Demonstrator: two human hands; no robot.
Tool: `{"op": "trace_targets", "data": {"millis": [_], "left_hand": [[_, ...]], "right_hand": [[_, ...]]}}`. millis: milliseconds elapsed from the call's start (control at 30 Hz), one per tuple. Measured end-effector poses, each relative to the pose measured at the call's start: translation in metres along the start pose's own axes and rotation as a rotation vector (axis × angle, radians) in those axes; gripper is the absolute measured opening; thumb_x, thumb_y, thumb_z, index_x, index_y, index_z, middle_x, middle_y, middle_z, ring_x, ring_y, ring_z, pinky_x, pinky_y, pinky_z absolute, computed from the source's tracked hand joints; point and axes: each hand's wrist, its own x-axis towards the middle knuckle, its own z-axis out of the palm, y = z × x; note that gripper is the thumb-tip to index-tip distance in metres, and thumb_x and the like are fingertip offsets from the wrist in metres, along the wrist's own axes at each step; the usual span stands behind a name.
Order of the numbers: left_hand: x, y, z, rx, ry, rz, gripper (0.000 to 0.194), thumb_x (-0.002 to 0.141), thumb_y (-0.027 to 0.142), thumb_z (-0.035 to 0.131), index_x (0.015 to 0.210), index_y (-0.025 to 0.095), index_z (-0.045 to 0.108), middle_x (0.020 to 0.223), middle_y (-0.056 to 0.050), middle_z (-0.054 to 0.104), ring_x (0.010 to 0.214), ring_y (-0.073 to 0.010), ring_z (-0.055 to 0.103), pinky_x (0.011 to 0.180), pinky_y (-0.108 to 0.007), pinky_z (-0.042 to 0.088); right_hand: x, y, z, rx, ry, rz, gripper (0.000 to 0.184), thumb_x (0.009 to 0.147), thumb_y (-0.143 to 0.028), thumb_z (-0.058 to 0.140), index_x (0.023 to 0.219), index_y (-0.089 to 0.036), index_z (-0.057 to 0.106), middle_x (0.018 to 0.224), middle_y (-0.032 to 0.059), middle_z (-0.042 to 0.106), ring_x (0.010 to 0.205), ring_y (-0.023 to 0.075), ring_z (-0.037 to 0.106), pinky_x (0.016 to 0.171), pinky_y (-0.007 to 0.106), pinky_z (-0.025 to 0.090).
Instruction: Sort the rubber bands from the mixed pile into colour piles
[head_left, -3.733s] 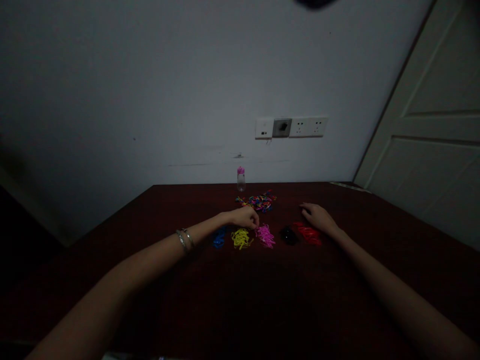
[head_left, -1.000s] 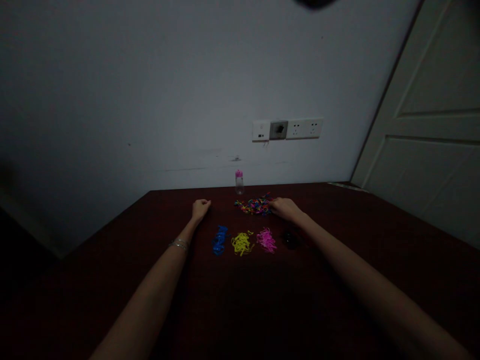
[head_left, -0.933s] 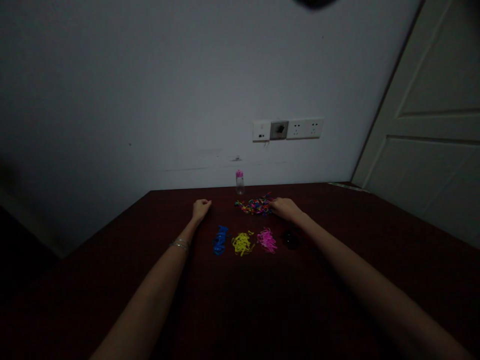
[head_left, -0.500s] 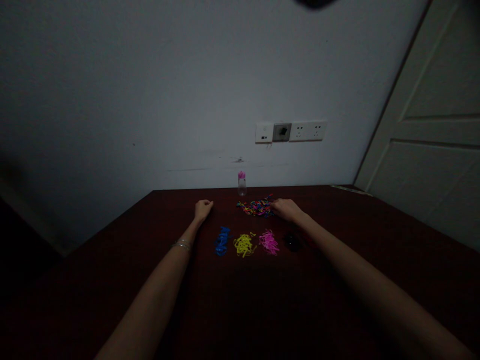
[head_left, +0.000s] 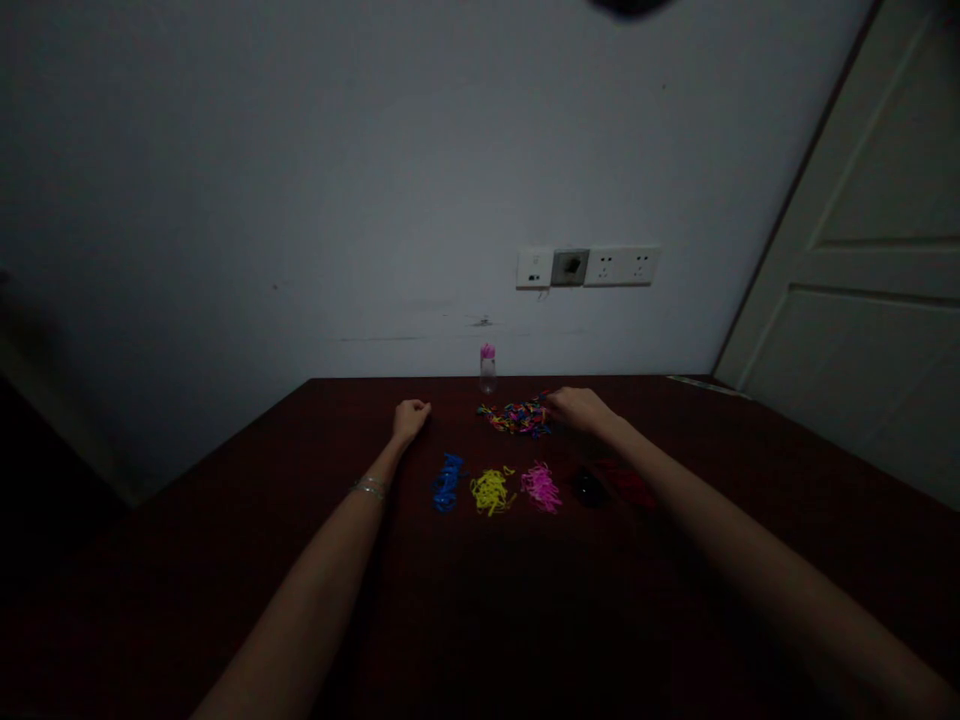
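Observation:
A mixed pile of coloured rubber bands (head_left: 516, 416) lies near the far edge of a dark red table (head_left: 480, 600). My right hand (head_left: 577, 409) rests at the pile's right side, fingers curled and touching it; what they grip is too small to see. My left hand (head_left: 410, 417) lies as a loose fist on the table, left of the pile, apart from it. In front of the pile lie sorted heaps: blue (head_left: 447, 482), yellow (head_left: 490, 491), pink (head_left: 540, 485), black (head_left: 587, 487) and red (head_left: 630, 482), the red one partly hidden by my right forearm.
A small clear bottle with a pink cap (head_left: 487, 368) stands at the table's far edge against the wall. Wall sockets (head_left: 587, 267) sit above it. A white door (head_left: 862, 290) is at the right. The room is dim.
Since 3.7 s ago my left hand left the pink heap and moved far left; my right hand went from the red heap to the mixed pile. Over the last second both barely moved.

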Motion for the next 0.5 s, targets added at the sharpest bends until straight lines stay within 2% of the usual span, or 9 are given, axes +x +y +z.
{"op": "trace_targets", "data": {"millis": [133, 333, 500], "left_hand": [[-0.001, 0.0, -0.001, -0.029, 0.022, -0.007, 0.028, 0.075, 0.033, 0.051, 0.071, 0.013, 0.07, 0.067, -0.006, 0.066, 0.066, -0.0157, 0.059, 0.059, -0.021, 0.038], [0.001, -0.004, -0.001, -0.12, 0.088, -0.092, 0.03, 0.074, 0.035, 0.049, 0.068, 0.013, 0.068, 0.06, -0.003, 0.063, 0.061, -0.0139, 0.057, 0.056, -0.02, 0.037], [0.001, -0.006, -0.002, -0.139, 0.103, -0.114, 0.03, 0.073, 0.036, 0.047, 0.066, 0.014, 0.067, 0.055, -0.002, 0.059, 0.058, -0.0134, 0.055, 0.055, -0.02, 0.036]], "right_hand": [[-0.001, -0.005, -0.012, 0.026, 0.042, 0.008, 0.03, 0.087, -0.034, 0.039, 0.097, -0.017, 0.061, 0.099, 0.0134, 0.065, 0.089, 0.0229, 0.061, 0.068, 0.027, 0.044], [-0.007, -0.012, -0.021, 0.112, 0.023, 0.033, 0.024, 0.082, -0.031, 0.045, 0.094, -0.019, 0.062, 0.096, 0.0105, 0.066, 0.087, 0.0217, 0.061, 0.065, 0.026, 0.043], [-0.014, -0.015, -0.017, 0.232, -0.164, 0.061, 0.02, 0.075, -0.031, 0.053, 0.085, -0.018, 0.065, 0.09, 0.0117, 0.067, 0.076, 0.0208, 0.063, 0.058, 0.026, 0.044]]}}
